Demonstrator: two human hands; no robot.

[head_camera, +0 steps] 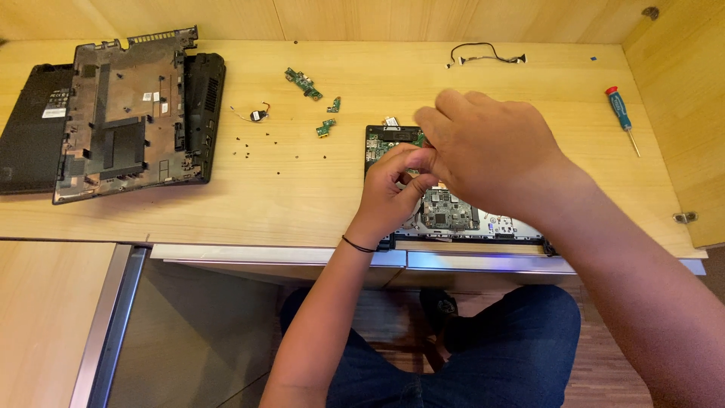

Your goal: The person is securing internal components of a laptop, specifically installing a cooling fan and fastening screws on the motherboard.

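An opened laptop chassis with its green motherboard [450, 209] exposed lies at the desk's front edge. My left hand [393, 189] is curled over the board, fingertips pinched together near its upper middle. My right hand [491, 147] hovers just above and to the right, its fingers bent down against the left fingertips. Whatever small part sits between the fingers is hidden by the hands. A black band circles my left wrist.
A black laptop bottom cover [132, 113] rests on another black laptop part [30, 125] at far left. Small green circuit boards [303, 83], a wired coin cell [258, 115], loose screws [260, 147], a cable [483, 57] and a screwdriver [623, 117] lie on the wooden desk [302, 196].
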